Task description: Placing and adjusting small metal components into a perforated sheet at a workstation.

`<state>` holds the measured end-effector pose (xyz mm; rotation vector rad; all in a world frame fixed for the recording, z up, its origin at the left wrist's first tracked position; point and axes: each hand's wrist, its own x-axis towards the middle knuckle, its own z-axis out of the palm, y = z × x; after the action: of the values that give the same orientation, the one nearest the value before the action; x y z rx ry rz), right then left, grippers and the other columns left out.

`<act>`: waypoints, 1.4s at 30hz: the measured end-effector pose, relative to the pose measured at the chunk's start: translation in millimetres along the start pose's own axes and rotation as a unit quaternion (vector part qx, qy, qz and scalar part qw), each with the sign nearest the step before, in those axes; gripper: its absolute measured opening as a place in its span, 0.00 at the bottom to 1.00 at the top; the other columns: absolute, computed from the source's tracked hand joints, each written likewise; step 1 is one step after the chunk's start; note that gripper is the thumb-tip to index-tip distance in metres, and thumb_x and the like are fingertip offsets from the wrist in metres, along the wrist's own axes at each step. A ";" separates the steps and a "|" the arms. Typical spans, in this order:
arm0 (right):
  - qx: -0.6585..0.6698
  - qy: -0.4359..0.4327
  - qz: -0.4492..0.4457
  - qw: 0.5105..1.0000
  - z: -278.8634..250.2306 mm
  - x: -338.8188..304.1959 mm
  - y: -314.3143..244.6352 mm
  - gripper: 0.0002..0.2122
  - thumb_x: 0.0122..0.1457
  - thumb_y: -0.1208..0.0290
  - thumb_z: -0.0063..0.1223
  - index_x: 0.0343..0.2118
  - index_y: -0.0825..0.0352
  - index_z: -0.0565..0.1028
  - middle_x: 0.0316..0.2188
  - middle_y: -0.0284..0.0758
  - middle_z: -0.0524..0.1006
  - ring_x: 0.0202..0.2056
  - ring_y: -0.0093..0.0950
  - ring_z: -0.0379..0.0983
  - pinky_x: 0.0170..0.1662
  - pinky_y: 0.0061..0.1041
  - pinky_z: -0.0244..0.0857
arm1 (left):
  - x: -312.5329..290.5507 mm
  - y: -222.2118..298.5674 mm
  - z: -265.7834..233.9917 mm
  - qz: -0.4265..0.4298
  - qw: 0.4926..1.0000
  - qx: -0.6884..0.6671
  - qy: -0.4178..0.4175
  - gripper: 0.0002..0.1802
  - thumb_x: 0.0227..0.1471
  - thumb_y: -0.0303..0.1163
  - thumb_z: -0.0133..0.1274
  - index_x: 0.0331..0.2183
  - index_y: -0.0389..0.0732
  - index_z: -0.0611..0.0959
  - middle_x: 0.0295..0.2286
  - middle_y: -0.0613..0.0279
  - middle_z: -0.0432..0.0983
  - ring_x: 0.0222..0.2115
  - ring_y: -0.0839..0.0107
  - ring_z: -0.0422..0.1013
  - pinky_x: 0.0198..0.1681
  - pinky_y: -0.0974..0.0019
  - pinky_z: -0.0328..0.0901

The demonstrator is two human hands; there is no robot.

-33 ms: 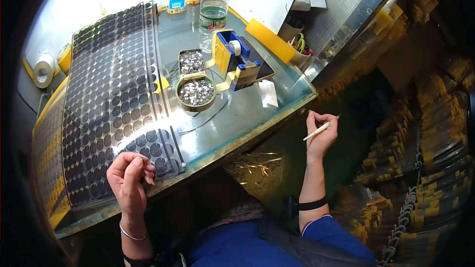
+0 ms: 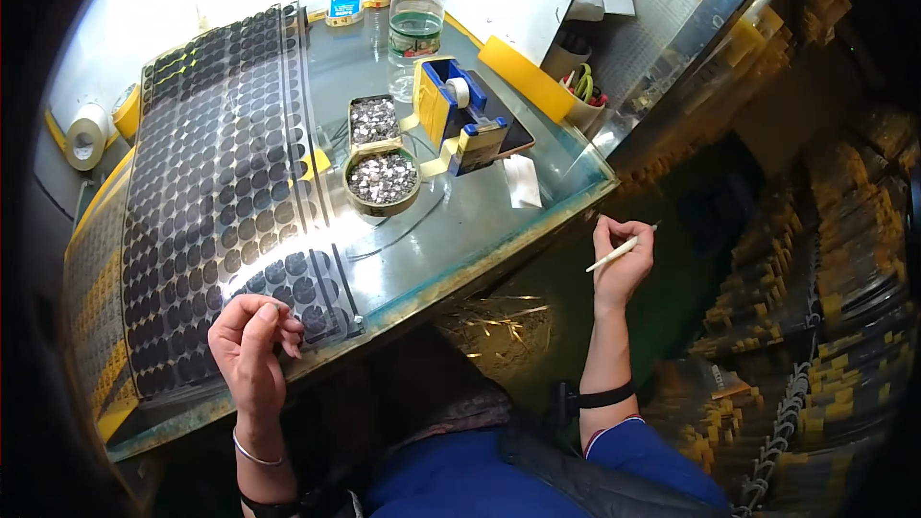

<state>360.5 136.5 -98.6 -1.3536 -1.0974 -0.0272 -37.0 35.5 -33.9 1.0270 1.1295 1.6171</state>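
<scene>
A slim white pen-shaped tool (image 2: pixel 612 255) is in my right hand (image 2: pixel 625 264), its dark tip pointing up and right. That hand is off the table's right edge, over the floor. My left hand (image 2: pixel 251 345) hovers at the near edge of a sheet of black round discs (image 2: pixel 225 177). Its thumb and forefinger are pinched together; what they hold, if anything, is too small to make out. On the table ahead, a round tin (image 2: pixel 382 182) and a rectangular tin (image 2: pixel 373 120) hold small silvery and dark pieces. Beside them stands a blue tape dispenser (image 2: pixel 459 101).
A clear plastic bottle (image 2: pixel 414 34) stands behind the tins. A folded white paper (image 2: pixel 522 181) lies near the right edge of the glass-topped table (image 2: pixel 460 240). White rolls (image 2: pixel 88 134) rest at far left. Stacked sheets with yellow tabs (image 2: pixel 767 269) fill the right side.
</scene>
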 end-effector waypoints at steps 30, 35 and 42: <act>0.452 -0.564 0.173 0.669 111.9 -116.3 -220.3 0.09 0.61 0.77 0.53 0.43 0.73 0.73 0.31 0.38 0.79 0.28 0.18 0.74 0.33 0.18 0.71 | -1.0 7.4 2.5 -0.002 0.999 -0.022 -0.024 0.09 0.57 0.27 0.52 0.30 0.31 0.81 0.21 0.57 0.78 0.17 0.80 0.69 0.19 0.79 0.63; 0.448 -0.535 0.100 0.709 111.8 -120.5 -218.3 0.06 0.62 0.78 0.51 0.40 0.73 0.73 0.33 0.40 0.80 0.30 0.19 0.75 0.34 0.19 0.72 | -0.6 7.9 -1.9 -0.024 0.999 -0.024 -0.031 0.09 0.57 0.27 0.52 0.30 0.31 0.81 0.20 0.58 0.77 0.16 0.80 0.69 0.18 0.80 0.62; 0.471 -0.526 0.081 0.704 114.6 -125.4 -212.9 0.03 0.63 0.80 0.48 0.38 0.72 0.72 0.40 0.45 0.80 0.35 0.20 0.76 0.38 0.21 0.72 | -1.9 9.3 -3.0 -0.011 0.998 -0.023 -0.050 0.08 0.56 0.28 0.55 0.31 0.32 0.82 0.21 0.59 0.78 0.17 0.81 0.70 0.18 0.80 0.63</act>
<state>98.7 93.2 -37.2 -0.3907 -1.5489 1.4216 -41.2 31.2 -25.9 1.0487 1.0288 1.5501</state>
